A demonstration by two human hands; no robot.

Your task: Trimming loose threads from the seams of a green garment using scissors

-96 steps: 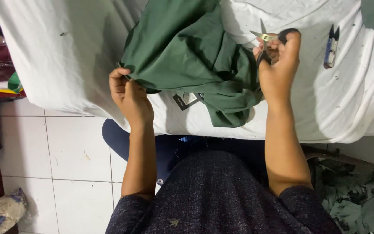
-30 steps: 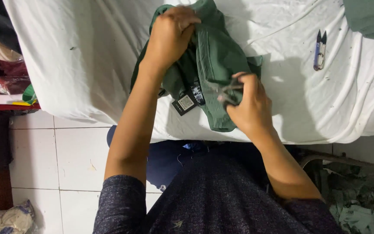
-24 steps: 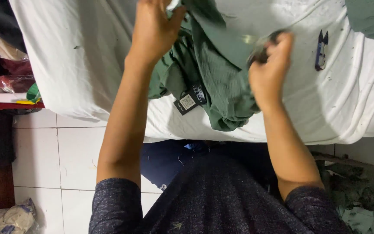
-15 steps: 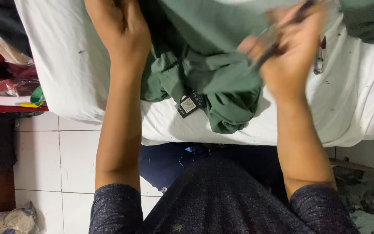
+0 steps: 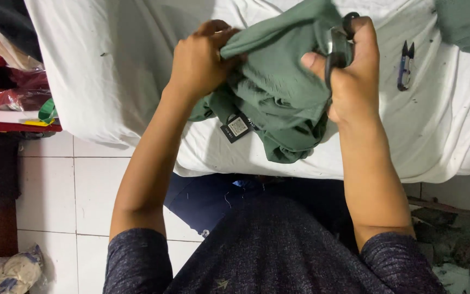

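Fingers of left hand (image 5: 199, 62) and right hand (image 5: 352, 71) clenched on green garment (image 5: 278, 92).

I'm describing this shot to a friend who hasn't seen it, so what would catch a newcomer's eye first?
The green garment, bunched in mid-frame over the white sheet, stands out first. The left hand grips its upper left fold, and the right hand holds its right side along with black-handled scissors. A dark tag hangs from the cloth's lower left, and a small snipper lies on the sheet at right.

Garment workshop; white-draped table (image 5: 110, 81), thread snips (image 5: 405, 65), fabric piles (image 5: 466, 24).
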